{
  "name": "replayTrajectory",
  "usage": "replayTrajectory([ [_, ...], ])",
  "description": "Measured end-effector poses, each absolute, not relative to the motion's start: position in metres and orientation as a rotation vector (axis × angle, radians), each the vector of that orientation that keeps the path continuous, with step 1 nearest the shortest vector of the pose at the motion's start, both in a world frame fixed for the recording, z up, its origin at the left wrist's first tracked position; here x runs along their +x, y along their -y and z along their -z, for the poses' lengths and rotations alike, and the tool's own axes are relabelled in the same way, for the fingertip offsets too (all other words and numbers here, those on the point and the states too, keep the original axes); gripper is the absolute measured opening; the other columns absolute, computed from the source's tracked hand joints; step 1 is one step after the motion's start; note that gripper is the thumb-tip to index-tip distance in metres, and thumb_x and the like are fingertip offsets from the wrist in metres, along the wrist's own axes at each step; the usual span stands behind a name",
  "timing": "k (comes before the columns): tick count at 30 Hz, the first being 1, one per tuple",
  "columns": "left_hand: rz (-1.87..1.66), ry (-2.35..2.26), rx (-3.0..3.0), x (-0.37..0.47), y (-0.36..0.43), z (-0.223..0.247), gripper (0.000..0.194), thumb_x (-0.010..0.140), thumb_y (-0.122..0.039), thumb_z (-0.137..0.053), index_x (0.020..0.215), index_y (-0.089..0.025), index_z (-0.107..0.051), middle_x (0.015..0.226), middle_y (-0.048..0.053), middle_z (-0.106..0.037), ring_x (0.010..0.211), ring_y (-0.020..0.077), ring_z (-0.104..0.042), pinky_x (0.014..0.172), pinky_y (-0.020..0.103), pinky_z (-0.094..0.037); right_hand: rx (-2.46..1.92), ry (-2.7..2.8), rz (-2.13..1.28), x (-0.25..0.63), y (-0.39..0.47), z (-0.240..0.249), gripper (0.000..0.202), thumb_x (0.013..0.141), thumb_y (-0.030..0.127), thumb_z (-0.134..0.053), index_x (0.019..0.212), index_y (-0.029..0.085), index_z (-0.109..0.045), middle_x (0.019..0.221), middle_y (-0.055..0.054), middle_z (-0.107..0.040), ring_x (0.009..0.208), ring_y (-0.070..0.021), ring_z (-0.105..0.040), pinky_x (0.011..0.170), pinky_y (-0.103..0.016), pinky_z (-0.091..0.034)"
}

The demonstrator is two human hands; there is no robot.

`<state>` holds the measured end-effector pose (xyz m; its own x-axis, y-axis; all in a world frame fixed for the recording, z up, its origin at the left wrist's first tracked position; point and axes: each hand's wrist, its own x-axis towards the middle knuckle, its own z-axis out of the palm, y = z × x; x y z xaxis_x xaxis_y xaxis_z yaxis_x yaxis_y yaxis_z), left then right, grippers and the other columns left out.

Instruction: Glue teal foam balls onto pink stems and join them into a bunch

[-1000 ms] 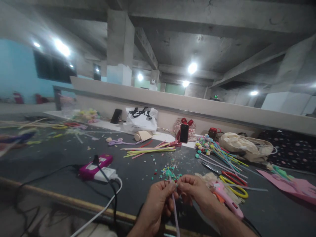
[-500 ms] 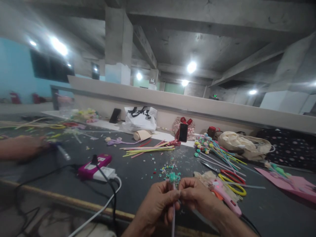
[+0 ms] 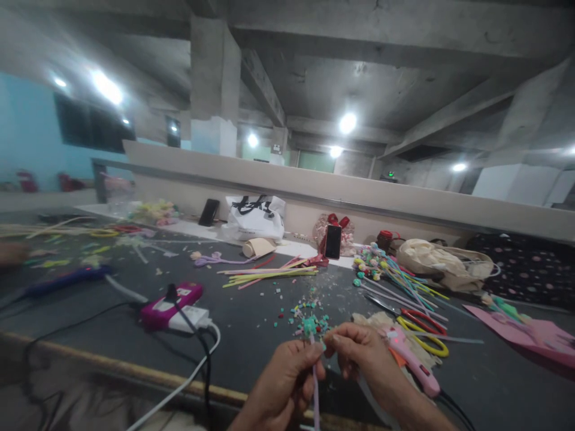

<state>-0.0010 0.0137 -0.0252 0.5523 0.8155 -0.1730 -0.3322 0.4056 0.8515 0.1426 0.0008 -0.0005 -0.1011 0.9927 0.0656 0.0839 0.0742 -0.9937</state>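
On my feed, my left hand (image 3: 291,371) is at the near middle of the black table (image 3: 242,353), its thumb and fingers closed around a lilac stem (image 3: 316,389). A green cluster (image 3: 309,326) tops that stem, just beyond the fingertips. I have my right hand (image 3: 363,353) just beside it, thumb and forefinger nearly together; I can't tell whether a small piece sits between them. Green crumbs (image 3: 299,309) lie scattered beyond the cluster. To my right are a pink glue gun (image 3: 417,366) and scissors (image 3: 404,324) with red and yellow handles. A co-worker's hand (image 3: 11,254), blurred, shows at far left.
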Motion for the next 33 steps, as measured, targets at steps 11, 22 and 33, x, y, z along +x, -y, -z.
replayTrajectory([
  [11,-0.727,-0.616,0.905,0.000,-0.014,0.026,0.042,0.057,-0.053,-0.057,0.048,-0.013,-0.050,0.025,-0.006,-0.040,0.021,0.0025,-0.029,0.028,0.015,-0.016,-1.267,1.414,-1.111,0.134,0.002,0.001,0.021,0.063,0.033,-0.062,0.061,0.013,-0.055,0.042,0.006,-0.049,0.032,-0.0036,-0.041,0.031,-0.013,-0.024],
  [22,-0.737,-0.652,0.907,0.000,-0.013,0.030,0.038,0.055,-0.045,-0.063,0.043,-0.012,-0.049,0.028,-0.005,-0.043,0.022,0.0023,-0.033,0.025,0.014,-0.017,-1.151,1.689,-1.013,0.156,0.008,-0.009,0.013,0.073,0.023,-0.053,0.064,0.014,-0.051,0.049,0.007,-0.044,0.041,-0.0050,-0.039,0.040,-0.016,-0.027],
  [33,-0.679,-0.765,0.917,0.002,-0.004,0.022,0.018,0.057,-0.028,-0.058,0.050,-0.012,-0.054,0.028,-0.004,-0.046,0.018,0.0015,-0.029,0.023,0.012,-0.012,-1.042,2.251,-0.436,0.168,0.001,-0.040,0.005,0.076,0.015,-0.053,0.072,0.017,-0.056,0.079,-0.001,-0.054,0.074,-0.0114,-0.051,0.065,-0.022,-0.038],
])
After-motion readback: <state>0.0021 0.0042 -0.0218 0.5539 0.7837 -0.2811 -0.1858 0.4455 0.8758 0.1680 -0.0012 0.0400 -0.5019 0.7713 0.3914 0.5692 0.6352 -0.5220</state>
